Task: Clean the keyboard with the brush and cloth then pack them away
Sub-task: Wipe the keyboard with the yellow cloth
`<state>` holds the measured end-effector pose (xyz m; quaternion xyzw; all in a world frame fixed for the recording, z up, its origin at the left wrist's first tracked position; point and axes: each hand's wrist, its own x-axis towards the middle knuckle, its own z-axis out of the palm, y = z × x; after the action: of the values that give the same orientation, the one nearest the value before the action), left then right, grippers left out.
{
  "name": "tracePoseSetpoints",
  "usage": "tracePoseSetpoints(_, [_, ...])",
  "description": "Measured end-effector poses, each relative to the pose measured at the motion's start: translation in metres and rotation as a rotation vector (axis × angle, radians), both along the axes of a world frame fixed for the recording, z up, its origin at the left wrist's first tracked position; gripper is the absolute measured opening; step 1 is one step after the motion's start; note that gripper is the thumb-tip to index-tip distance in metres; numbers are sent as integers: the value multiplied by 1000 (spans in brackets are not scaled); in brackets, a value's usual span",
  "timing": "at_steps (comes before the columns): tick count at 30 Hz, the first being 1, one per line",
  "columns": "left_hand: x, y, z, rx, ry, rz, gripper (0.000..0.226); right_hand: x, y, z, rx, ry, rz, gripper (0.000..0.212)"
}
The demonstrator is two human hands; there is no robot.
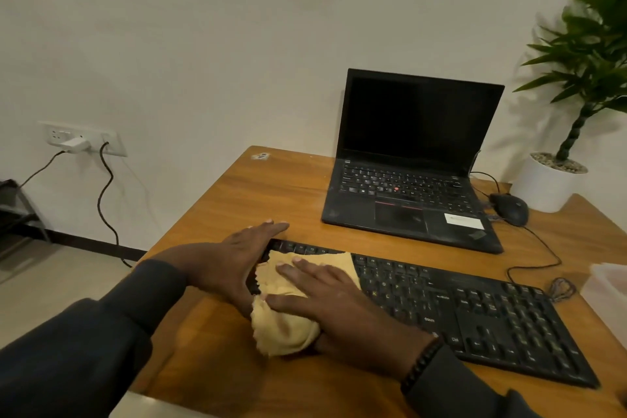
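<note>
Keyboard point(441, 312) lying on the desk point(271, 193) before the laptop point(414, 159): flat right hand point(339, 295) is pressing the cloth point(288, 312) onto its left keys, flat left hand point(237, 258) is bracing that end. Wiping seems underway; brush unseen, packing remaining.

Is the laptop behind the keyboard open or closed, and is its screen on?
Open: the laptop has its lid raised, keys showing. Its screen is dark all over, so it looks off or asleep.
</note>
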<state>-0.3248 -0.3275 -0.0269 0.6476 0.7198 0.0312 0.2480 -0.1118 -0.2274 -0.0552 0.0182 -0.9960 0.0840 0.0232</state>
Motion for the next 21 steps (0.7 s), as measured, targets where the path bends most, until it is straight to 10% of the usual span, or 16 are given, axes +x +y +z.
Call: tracePoseSetpoints(21, [10, 25, 13, -203, 182, -13, 147, 138, 62, 16, 17, -104, -91, 61])
